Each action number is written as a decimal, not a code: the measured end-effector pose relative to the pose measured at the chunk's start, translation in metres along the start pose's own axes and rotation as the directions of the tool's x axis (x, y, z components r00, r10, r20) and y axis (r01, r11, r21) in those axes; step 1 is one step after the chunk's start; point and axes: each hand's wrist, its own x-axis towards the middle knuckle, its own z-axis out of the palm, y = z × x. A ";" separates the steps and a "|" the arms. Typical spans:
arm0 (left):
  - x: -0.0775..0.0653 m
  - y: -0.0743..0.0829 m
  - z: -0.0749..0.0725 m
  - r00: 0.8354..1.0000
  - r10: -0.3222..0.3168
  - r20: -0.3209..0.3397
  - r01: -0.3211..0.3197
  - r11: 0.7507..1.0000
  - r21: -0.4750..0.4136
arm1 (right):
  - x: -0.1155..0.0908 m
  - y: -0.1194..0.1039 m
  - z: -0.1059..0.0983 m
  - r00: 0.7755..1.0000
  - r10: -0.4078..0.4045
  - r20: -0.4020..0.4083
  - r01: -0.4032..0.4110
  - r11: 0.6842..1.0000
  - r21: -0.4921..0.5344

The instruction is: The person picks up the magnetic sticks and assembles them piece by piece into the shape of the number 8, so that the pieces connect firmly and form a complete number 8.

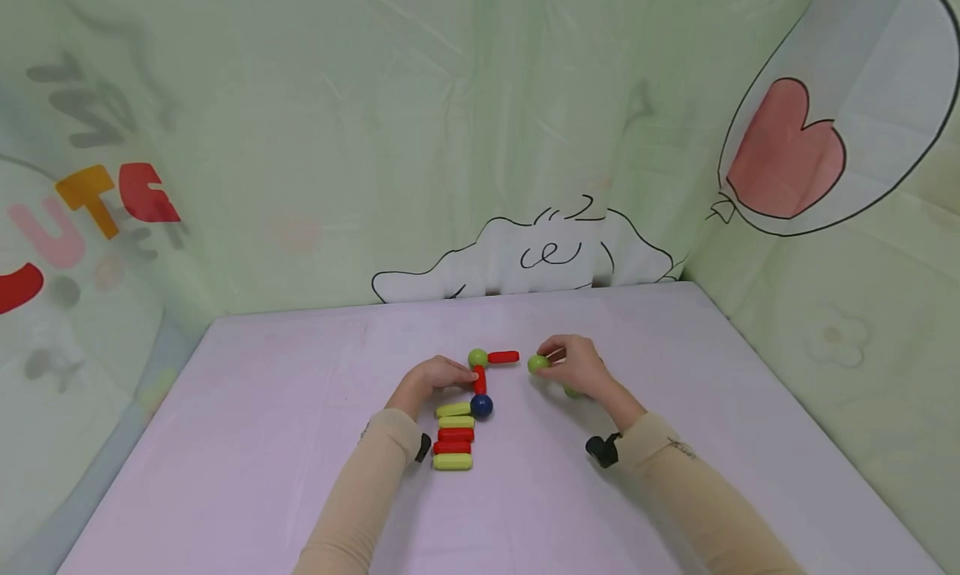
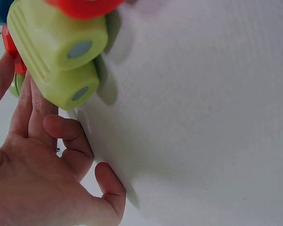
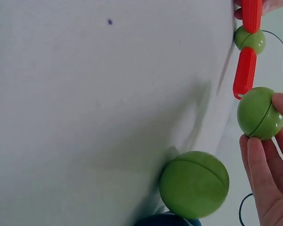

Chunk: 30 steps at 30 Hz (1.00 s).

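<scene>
2 red rods (image 1: pixel 503 357) linked so far; left fingers (image 1: pixel 457 373) pinch 1, right fingers (image 3: pixel 258 165) grip an unattached green ball (image 3: pixel 259 114), 4 loose rods (image 1: pixel 456 435) sitting bodyward of the left fingers.

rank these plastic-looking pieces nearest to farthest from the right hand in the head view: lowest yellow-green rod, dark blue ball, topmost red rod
1. Topmost red rod, just left of the right hand.
2. Dark blue ball, farther left and lower.
3. Lowest yellow-green rod, lower left, bottom of the column.
</scene>
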 end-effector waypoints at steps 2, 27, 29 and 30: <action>0.000 0.001 0.000 1.000 -0.002 -0.002 0.002 1.000 0.004 | 0.004 0.001 0.002 1.000 0.022 0.006 -0.022 1.000 -0.009; 0.000 0.000 -0.001 1.000 0.003 0.000 -0.003 1.000 0.028 | 0.039 0.011 0.020 0.994 0.110 0.020 -0.110 0.994 -0.020; 0.000 0.000 -0.001 1.000 0.002 0.000 -0.002 1.000 0.025 | 0.039 0.011 0.020 0.993 0.113 0.023 -0.112 0.993 -0.023; 0.000 0.000 -0.001 1.000 0.001 -0.001 -0.001 1.000 0.021 | 0.039 0.011 0.020 0.993 0.112 0.026 -0.112 0.993 -0.025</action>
